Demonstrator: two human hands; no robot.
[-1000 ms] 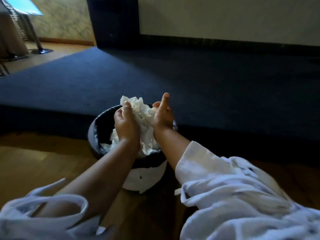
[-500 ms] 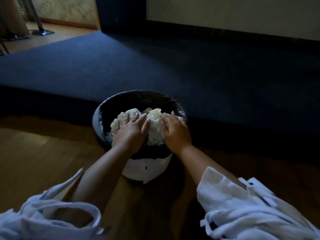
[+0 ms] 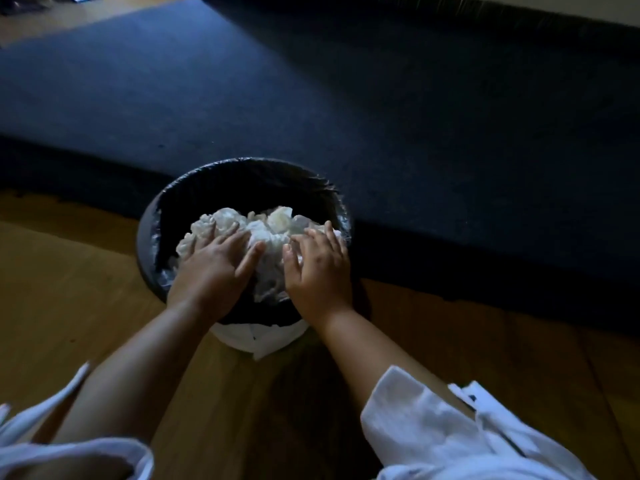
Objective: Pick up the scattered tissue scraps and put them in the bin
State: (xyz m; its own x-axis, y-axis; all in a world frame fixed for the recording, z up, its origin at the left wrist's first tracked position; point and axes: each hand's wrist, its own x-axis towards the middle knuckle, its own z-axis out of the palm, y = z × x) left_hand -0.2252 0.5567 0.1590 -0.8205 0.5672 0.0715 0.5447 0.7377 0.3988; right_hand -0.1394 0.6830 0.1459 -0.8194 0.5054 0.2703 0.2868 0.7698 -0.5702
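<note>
The left hand, at 8 o'clock of the bin, and right hand, at 4 o'clock, press flat, fingers straight, on the tissue scraps heaped inside. This is likely the packing-down step; the next move calls for lifting both clear without dragging scraps out.

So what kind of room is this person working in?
Probably a hall or function room indoors, though it is dim: a wooden floor, a low platform carpeted in dark blue, like a stage, and a small lined bin of tissue scraps at its edge.
</note>
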